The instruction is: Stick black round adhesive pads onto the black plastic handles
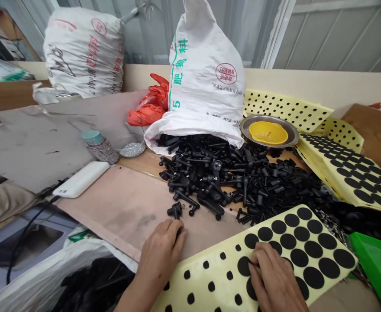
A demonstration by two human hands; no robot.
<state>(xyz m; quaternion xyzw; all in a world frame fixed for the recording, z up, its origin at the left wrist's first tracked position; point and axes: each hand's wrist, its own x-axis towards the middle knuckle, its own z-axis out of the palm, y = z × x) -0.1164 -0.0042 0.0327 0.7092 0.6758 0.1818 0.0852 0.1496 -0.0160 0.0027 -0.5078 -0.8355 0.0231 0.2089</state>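
Observation:
My left hand (160, 255) rests on the table with its fingers closed around a small black plastic part (175, 212) at the near edge of a big pile of black plastic parts (229, 177). My right hand (274, 277) lies on a yellow sheet of round black stickers (307, 247), fingertips pinching at one black disc near the sheet's left side. The pile spills out of a white woven sack (206, 82) standing behind it.
More yellow sticker sheets (343, 164) lie at the right. A steel dish with a yellow bowl (268, 132) sits behind the pile. A white power bank (82, 178), a small bottle (98, 146), a red bag (150, 106), a second sack (85, 52) and a green bin (377, 264) stand around.

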